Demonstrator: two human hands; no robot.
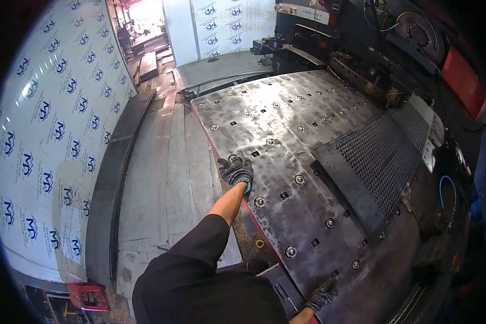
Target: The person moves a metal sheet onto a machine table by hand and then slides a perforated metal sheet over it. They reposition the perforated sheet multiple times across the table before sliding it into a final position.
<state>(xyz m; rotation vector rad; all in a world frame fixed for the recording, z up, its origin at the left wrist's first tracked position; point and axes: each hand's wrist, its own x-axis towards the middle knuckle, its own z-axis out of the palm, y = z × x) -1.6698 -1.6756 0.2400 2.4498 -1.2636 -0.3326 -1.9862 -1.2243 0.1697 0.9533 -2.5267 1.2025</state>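
Observation:
My left hand (236,171), in a dark grey knit glove, lies on the left edge of a large steel machine table (286,162). Its fingers are spread, with nothing in them. Low in the view, my right hand (323,295) wears a similar glove and rests on the near part of that table, fingers stretched out and holding nothing I can see. Round ball-like inserts and small square holes dot the steel surface. Right of the hands lies a dark perforated metal sheet (370,162), its holes in dense rows.
Dark machinery (356,70) stands along the right and back. Metal sheets (173,178) cover the floor at left, beside a long stack of dark strips (119,178). White printed wall panels (59,119) rise behind. A red plastic stool (89,296) stands at lower left.

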